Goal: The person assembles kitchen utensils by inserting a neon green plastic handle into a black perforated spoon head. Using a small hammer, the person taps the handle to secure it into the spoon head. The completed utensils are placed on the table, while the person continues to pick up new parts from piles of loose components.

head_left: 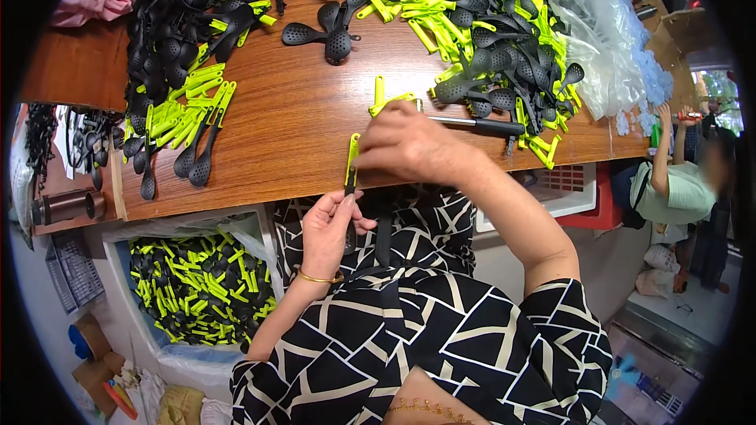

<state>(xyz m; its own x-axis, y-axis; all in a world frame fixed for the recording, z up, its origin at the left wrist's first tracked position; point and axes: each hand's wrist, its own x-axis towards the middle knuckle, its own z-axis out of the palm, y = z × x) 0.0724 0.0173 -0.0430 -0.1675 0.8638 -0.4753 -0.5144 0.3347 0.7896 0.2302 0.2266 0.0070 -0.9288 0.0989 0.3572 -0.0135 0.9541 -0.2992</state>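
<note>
Just off the table's front edge, my left hand pinches the black shank of a kitchen utensil with a bright green handle pointing up; its lower end is hidden. My right hand is curled beside the green handle, fingertips close to it or touching; what they hold is hidden. Partly under that hand lies a tool with a metal shaft and black grip, perhaps a hammer, its head mostly covered. Loose green handles lie just beyond. Farther back are black slotted spoons without green handles.
Heaps of black utensils and green handles cover the far table. Green-handled spoons lie at left. A lined bin below holds many more. Clear plastic bags are at right. A person sits beyond.
</note>
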